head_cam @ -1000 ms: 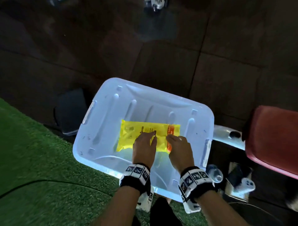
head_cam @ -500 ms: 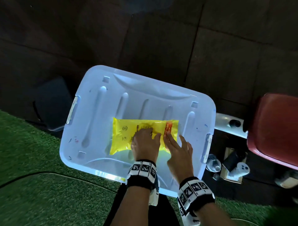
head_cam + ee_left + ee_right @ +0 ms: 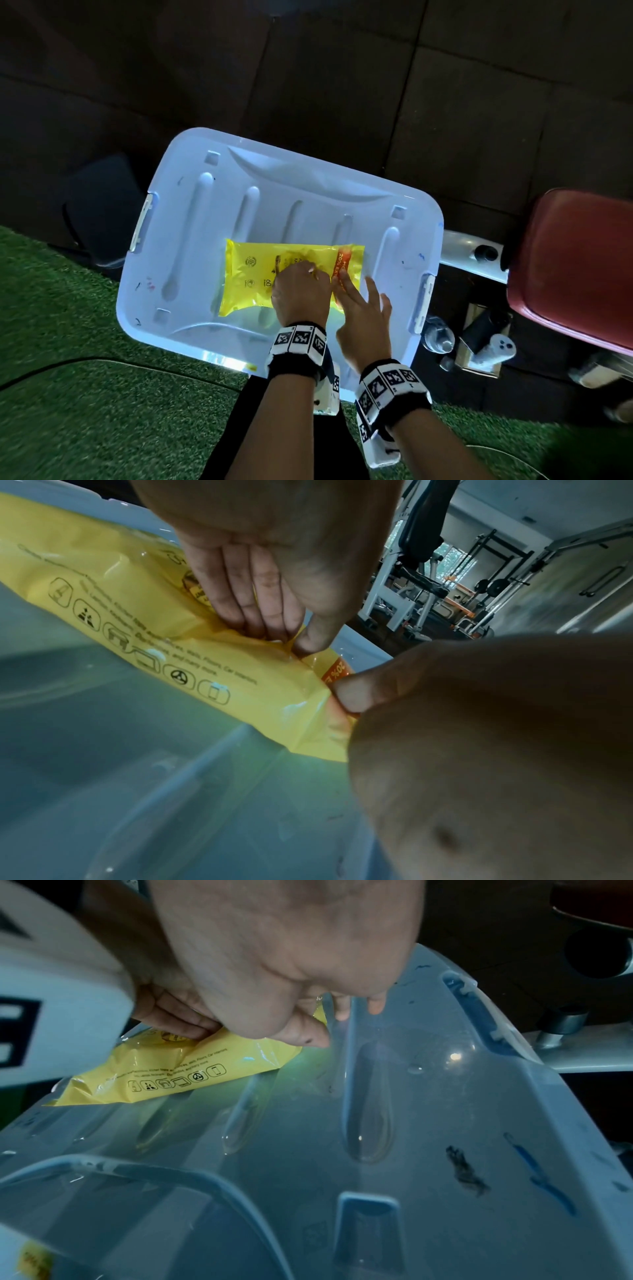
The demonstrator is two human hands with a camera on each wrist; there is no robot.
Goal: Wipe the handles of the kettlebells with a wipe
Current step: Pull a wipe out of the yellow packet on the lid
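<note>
Yellow wipes pack (image 3: 270, 274) flat on bin lid (image 3: 212, 219), near its front edge. L hand (image 3: 301, 294) fingers curled, pinching pack film; R hand (image 3: 363, 318) fingers straight, pressing pack's right end.

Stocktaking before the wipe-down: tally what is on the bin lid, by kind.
Wipe pack: 1
Hands on the pack: 2, left hand and right hand
Bin lid bearing them: 1
Kettlebells: 0
Total: 4
</note>
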